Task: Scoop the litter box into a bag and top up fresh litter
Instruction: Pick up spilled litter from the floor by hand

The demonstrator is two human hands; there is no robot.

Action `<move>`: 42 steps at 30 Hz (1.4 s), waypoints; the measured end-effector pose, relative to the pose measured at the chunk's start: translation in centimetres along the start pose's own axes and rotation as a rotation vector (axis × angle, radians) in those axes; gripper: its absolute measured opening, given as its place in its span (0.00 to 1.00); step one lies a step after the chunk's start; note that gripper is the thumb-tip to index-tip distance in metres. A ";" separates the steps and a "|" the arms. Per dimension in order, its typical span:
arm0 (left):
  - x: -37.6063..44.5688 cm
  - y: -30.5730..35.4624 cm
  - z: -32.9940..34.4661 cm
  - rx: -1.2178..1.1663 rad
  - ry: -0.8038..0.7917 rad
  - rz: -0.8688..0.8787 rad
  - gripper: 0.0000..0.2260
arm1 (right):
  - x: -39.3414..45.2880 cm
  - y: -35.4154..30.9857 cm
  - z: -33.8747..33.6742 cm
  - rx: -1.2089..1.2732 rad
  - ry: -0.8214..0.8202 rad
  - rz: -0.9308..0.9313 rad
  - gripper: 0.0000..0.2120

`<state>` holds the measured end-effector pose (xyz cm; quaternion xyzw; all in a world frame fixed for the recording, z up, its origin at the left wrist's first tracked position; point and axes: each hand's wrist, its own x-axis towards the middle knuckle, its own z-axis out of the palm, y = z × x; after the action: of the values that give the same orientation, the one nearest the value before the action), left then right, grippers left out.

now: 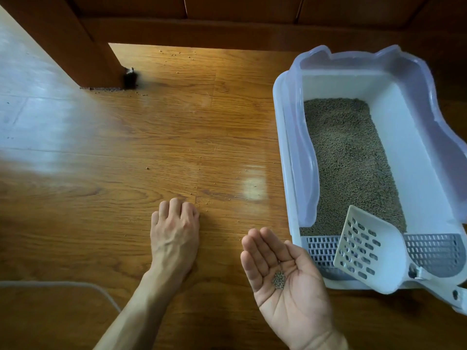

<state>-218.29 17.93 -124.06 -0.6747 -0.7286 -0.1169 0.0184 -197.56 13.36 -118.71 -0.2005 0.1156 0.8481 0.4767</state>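
Note:
A white litter box (283, 137) with a translucent lilac rim stands on the floor at the right, filled with grey-brown litter (346, 157). A white slotted scoop (366, 251) rests across the box's grated front step. My right hand (285, 276) is palm up just left of the box, fingers apart, with a small pile of litter pellets (278, 279) cupped in the palm. My left hand (174, 228) is palm down on the wooden floor, fingers curled against the boards beside scattered pellets. No bag is in view.
Loose pellets dot the wooden floor (156, 137) near my left hand and along the back. A brown wooden furniture leg (83, 51) and panel stand at the top left. A thin white cable (101, 290) curves at the lower left.

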 end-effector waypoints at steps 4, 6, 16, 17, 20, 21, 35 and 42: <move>0.0 -0.3 -0.1 -0.085 0.005 -0.051 0.10 | 0.5 0.4 0.4 -0.089 -0.057 -0.026 0.29; -0.1 -0.1 -0.2 -0.113 0.022 -0.028 0.09 | 0.5 0.4 0.2 -0.091 -0.061 -0.028 0.30; 0.4 0.3 0.4 0.011 0.008 0.092 0.09 | 0.8 0.3 -0.2 -0.098 -0.133 -0.025 0.32; 0.5 0.3 0.5 0.011 0.008 0.087 0.09 | 0.8 0.1 -0.1 -0.116 -0.137 -0.027 0.32; 0.7 0.4 0.3 -0.031 0.036 0.074 0.08 | 1.0 -0.1 -0.7 -0.118 -0.094 -0.032 0.31; 0.8 0.5 0.2 -0.046 0.044 0.074 0.07 | 0.9 0.0 -0.8 -0.130 -0.068 -0.047 0.31; 2.1 1.1 0.4 -0.021 0.070 0.040 0.05 | 0.3 0.2 -0.4 -0.102 0.106 -0.040 0.28; 2.5 1.9 1.0 -0.012 0.045 0.017 0.05 | 0.7 0.1 -0.5 -0.103 0.022 -0.051 0.30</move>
<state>-216.47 20.72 -124.28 -0.6783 -0.7214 -0.1364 0.0316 -197.87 13.66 -119.45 -0.2368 0.0718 0.8383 0.4858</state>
